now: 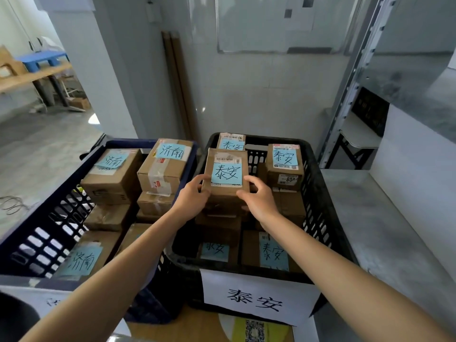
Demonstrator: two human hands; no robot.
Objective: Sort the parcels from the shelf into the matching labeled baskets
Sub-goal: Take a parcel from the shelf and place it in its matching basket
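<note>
The left hand [192,195] and right hand [260,197] hold a small cardboard parcel [228,172] with a blue 泰安 note between them, fingers [251,180] clamped on its left and right edges, above stacked parcels [219,224] inside the black 泰安 basket [318,206], the blue basket [44,233] left of the fingers.

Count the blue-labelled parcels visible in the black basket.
5: held parcel, centre, between left hand and right hand; back parcel behind it; right parcel; near-left parcel and near-right parcel lower down; plain boxes may hide more.
</note>
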